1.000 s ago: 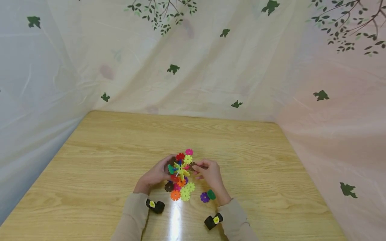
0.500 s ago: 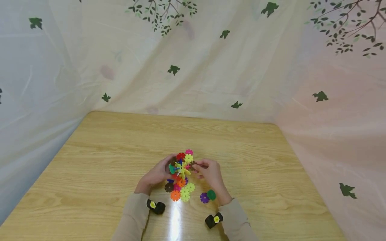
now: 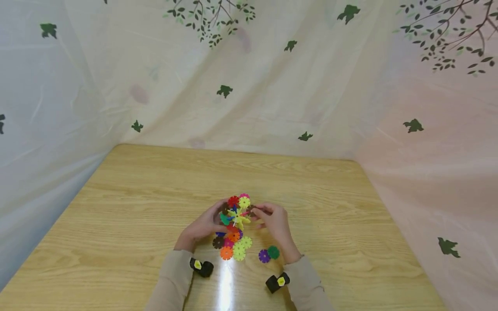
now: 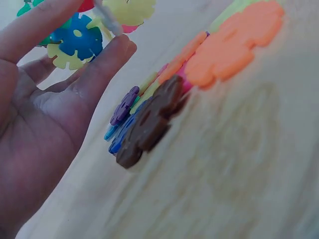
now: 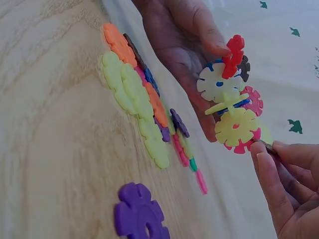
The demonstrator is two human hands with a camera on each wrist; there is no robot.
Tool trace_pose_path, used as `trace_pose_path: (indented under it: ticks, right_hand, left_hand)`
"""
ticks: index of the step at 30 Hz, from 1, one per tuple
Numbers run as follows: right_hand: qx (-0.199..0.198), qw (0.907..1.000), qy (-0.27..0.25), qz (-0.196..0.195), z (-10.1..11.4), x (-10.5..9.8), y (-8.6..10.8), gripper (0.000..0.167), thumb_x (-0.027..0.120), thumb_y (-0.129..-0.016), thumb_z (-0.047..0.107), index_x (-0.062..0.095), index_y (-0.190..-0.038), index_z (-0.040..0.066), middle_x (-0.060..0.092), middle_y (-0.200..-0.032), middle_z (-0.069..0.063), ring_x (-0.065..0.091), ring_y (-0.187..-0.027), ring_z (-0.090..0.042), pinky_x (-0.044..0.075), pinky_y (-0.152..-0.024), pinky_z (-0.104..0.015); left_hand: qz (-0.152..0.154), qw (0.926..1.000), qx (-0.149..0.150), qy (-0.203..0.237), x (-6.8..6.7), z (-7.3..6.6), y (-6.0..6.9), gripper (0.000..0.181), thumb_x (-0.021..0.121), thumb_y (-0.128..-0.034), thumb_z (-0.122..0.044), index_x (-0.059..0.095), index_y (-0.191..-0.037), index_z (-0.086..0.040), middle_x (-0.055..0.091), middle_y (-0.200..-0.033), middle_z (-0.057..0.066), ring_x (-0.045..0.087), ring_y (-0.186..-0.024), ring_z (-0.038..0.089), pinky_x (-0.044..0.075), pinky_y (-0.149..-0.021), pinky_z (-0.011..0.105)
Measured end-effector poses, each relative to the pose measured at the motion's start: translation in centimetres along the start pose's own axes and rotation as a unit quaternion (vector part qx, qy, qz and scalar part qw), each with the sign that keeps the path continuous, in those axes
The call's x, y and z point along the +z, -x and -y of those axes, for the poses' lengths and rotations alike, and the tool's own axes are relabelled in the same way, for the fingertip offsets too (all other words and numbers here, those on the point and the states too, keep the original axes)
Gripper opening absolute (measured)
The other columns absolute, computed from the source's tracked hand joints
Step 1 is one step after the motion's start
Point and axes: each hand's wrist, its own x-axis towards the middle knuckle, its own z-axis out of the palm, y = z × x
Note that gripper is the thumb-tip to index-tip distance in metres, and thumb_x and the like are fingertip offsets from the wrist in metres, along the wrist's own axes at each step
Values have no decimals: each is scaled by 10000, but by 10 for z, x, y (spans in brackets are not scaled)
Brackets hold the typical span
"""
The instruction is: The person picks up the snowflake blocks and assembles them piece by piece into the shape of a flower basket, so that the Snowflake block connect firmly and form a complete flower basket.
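Note:
A cluster of interlocked notched plastic discs, shaped like flowers (image 3: 238,218), is held above the table between both hands. My left hand (image 3: 202,225) grips its left side; in the right wrist view the thumb presses a red disc (image 5: 233,57), with the other fingers behind. My right hand (image 3: 277,222) pinches a brown disc (image 3: 251,210) between thumb and fingers at the cluster's right side. Seen edge-on in the right wrist view, this brown disc (image 5: 269,147) meets a pink disc (image 5: 241,146) of the cluster. Whether its slot is engaged I cannot tell.
Loose discs lie flat below the cluster: yellow-green (image 3: 239,252), orange (image 3: 226,253) and brown (image 3: 218,242) among several. A purple disc (image 3: 264,256) and a green disc (image 3: 274,252) lie near the right wrist. Fabric (image 3: 249,108) hangs behind the wooden table (image 3: 330,194).
The cluster has shifted slightly to the right and turned a little in the left hand. My right hand has moved slightly up and right, still pinching the brown disc.

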Motion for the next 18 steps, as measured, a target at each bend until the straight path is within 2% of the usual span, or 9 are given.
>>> trace_pose_path:
  ticks: [4,6,12,15,18]
  right_hand:
    - [-22,9999,164,16,3,-3,-2,173,643,-924,113,719,-1057,33,732,-958,-160,717,-815,-273,606,-580,-308]
    - [-48,9996,257,43,4,-4,-2,179,637,-930,122,719,-1062,31,731,-958,-162,715,-826,-288,606,-583,-311]
    - [-143,9977,650,96,6,-5,-6,176,630,-937,153,731,-1040,53,730,-923,-128,701,-784,-233,605,-612,-341]
    - [-199,9966,791,145,6,-5,-7,180,624,-940,155,734,-1043,57,731,-922,-122,691,-769,-198,604,-617,-341]
    - [-202,9964,787,231,7,-4,-7,185,615,-945,150,730,-1053,54,730,-936,-127,691,-769,-188,606,-617,-333]
  left_hand:
    - [109,9999,-49,92,-1,2,1,927,707,-813,37,112,-1524,28,266,-1480,302,287,-1380,475,505,-990,239]
    - [254,9992,-102,297,0,2,1,939,708,-820,34,94,-1531,14,258,-1477,298,292,-1381,485,525,-974,275]
    - [571,9956,-145,725,0,0,1,863,645,-837,86,135,-1527,-3,177,-1561,272,221,-1421,497,551,-938,301]
    - [647,9955,-88,691,-1,-1,1,843,623,-827,99,157,-1523,-1,200,-1555,276,238,-1418,483,546,-941,283]
    - [699,9959,-14,580,-1,-1,2,857,627,-810,104,161,-1523,1,230,-1539,286,328,-1377,462,550,-933,290]
